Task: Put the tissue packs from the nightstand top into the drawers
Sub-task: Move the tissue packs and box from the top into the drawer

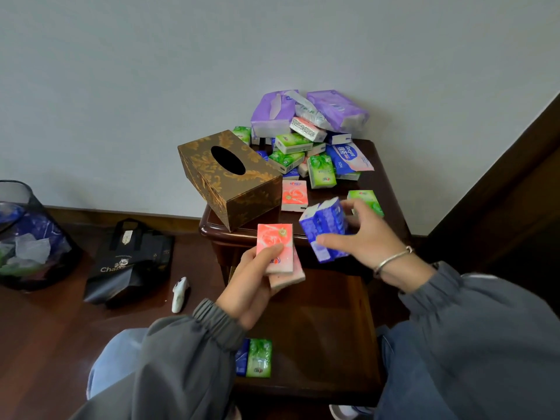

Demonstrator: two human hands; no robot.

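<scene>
Open drawer [318, 328] nearest, two packs [256, 357] in it already. Above the drawer: left hand [251, 283] clamps pink packs [277, 253], right hand [368, 237] pinches blue packs [325, 230]. Beyond the drawer, pile [306, 150] on nightstand [385, 177] by box [230, 177]. Light, squashy, slick film (my guess); grip broad faces.
</scene>
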